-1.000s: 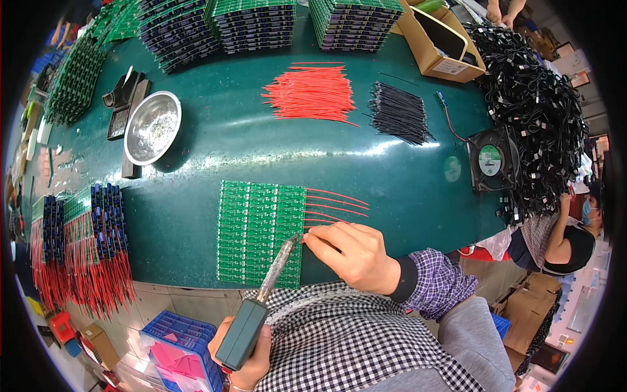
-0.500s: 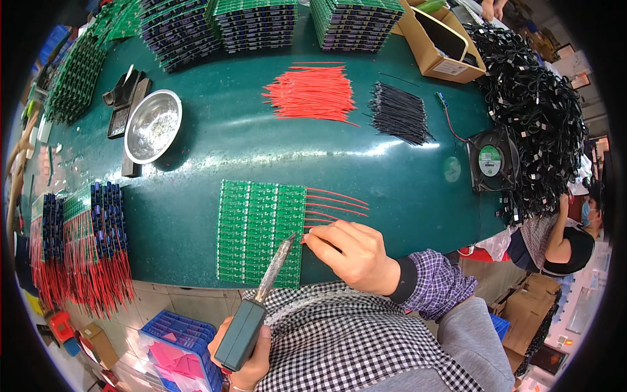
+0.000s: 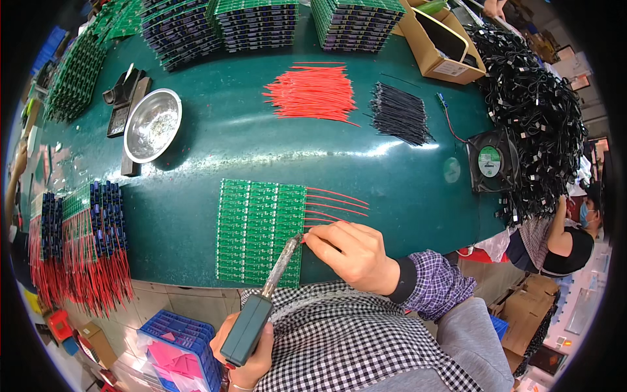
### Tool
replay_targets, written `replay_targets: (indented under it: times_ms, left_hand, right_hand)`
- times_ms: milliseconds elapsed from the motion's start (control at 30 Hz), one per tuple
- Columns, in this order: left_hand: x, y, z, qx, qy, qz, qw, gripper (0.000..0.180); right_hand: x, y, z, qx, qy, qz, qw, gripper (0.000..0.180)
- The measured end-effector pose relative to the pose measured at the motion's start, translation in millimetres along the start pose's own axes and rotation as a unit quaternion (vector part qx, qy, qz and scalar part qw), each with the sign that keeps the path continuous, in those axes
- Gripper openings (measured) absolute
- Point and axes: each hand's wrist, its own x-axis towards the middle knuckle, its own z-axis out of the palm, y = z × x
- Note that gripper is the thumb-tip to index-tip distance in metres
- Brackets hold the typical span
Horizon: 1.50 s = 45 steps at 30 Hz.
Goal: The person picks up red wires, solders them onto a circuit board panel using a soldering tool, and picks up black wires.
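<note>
My left hand (image 3: pixel 245 356) is closed round the dark green handle of a soldering iron (image 3: pixel 279 268). The iron slants up and to the right, its tip at the right edge of a green circuit board panel (image 3: pixel 261 215). Beside that tip, my right hand (image 3: pixel 353 255) is closed in a pinch on a red wire (image 3: pixel 304 240), mostly hidden by the fingers. Several red wires (image 3: pixel 339 196) stick out from the panel's right edge above this hand. The panel lies flat near the front edge of the table.
Farther back lie a pile of red wires (image 3: pixel 310 93) and a bundle of black wires (image 3: pixel 400 112). A metal bowl (image 3: pixel 153 127) is at left, a fan (image 3: pixel 491 162) and black cables (image 3: pixel 535 117) at right. Stacked boards (image 3: pixel 356 26) line the back; wired boards (image 3: pixel 91 242) sit front left.
The soldering iron has shifted slightly to the right, bringing its tip closer to the panel's edge and the pinched wire. My right hand has stayed nearly still.
</note>
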Motion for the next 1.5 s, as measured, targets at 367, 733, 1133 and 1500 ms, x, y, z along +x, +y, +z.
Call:
replay_targets:
  times_ms: [367,733,1133,1500]
  left_hand:
    - [-18.5,-14.6,-8.2,-0.027,-0.032,-0.078,0.996,0.027]
    - [19.1,-11.3,-2.3,0.003,0.087,0.052,0.995,0.020]
    - [153.1,-7.6,-27.6,-0.115,0.271,-0.086,0.952,0.020]
    - [67.2,-0.8,-0.6,-0.252,0.226,-0.033,0.940,0.045]
  right_hand:
    - [1.4,-0.7,0.4,0.004,0.011,0.002,1.000,0.025]
    - [4.8,-0.5,1.8,-0.004,0.009,0.004,1.000,0.024]
    - [-1.1,1.1,-5.6,0.011,-0.012,0.000,1.000,0.025]
    - [4.2,1.8,-0.1,0.002,0.011,0.006,1.000,0.022]
